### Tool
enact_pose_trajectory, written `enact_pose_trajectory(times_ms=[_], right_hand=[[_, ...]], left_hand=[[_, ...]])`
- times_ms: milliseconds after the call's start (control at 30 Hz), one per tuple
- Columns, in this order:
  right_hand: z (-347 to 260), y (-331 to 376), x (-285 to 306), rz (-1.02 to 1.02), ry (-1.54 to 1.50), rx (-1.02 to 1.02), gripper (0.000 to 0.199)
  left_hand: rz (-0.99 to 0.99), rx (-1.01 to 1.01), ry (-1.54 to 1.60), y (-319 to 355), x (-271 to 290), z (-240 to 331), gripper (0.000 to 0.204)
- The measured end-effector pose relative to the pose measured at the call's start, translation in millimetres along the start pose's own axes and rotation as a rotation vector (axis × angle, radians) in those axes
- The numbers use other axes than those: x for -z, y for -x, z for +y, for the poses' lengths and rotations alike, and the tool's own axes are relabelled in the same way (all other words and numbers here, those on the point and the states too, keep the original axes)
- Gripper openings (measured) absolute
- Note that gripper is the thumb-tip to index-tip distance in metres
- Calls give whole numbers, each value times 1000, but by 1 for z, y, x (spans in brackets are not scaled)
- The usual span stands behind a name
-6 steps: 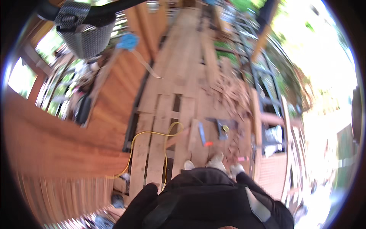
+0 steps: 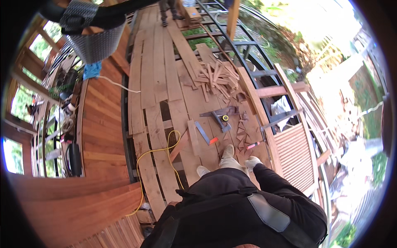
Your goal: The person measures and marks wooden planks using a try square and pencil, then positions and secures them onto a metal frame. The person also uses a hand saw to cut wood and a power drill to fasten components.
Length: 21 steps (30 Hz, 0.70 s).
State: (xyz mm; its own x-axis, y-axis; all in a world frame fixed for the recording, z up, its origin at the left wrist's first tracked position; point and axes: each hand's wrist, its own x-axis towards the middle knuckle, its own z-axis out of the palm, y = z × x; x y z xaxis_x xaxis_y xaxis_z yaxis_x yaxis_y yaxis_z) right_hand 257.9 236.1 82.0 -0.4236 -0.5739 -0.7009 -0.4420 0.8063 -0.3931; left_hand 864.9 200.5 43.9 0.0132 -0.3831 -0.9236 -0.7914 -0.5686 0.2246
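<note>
My right hand (image 2: 251,163), in a white glove, hangs at the end of a black sleeve beside my leg. It is small in view, and I cannot make out its fingers or anything in them. Of my left hand (image 2: 173,203) only a sliver shows past the black sleeve, its fingers hidden. On the planks ahead lie a pink-and-black marker (image 2: 253,145), a flat blue-grey blade (image 2: 202,132) with an orange end (image 2: 213,141), and a dark angled metal tool (image 2: 217,117). A round yellow-and-black tape measure (image 2: 225,118) rests on that tool. Neither hand touches them.
Gaps run between the deck planks (image 2: 155,82). A yellow cord (image 2: 153,151) loops across them at left. Wood offcuts (image 2: 217,78) lie heaped ahead, with small triangular scraps nearer. A dark metal frame (image 2: 264,73) borders the right. Another person's legs (image 2: 164,12) stand at the far end.
The view has turned and become sharper, with the deck shifting left and the legs at the far end coming into sight. My right arm reaches lower in view; my left hand shows a sliver.
</note>
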Motion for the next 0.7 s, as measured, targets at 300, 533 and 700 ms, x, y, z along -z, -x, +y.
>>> enact_pose_trajectory(times_ms=[300,533,700], right_hand=[[-36,48,9,92,-25,-89,48],[-35,20,42,81,-200,-171,49],[-2,-3,36,-100,-210,-263,47]], left_hand=[[-15,-63,469,-45,54,118,26],[116,-76,398,-60,95,200,21],[157,-11,427,-48,84,227,25]])
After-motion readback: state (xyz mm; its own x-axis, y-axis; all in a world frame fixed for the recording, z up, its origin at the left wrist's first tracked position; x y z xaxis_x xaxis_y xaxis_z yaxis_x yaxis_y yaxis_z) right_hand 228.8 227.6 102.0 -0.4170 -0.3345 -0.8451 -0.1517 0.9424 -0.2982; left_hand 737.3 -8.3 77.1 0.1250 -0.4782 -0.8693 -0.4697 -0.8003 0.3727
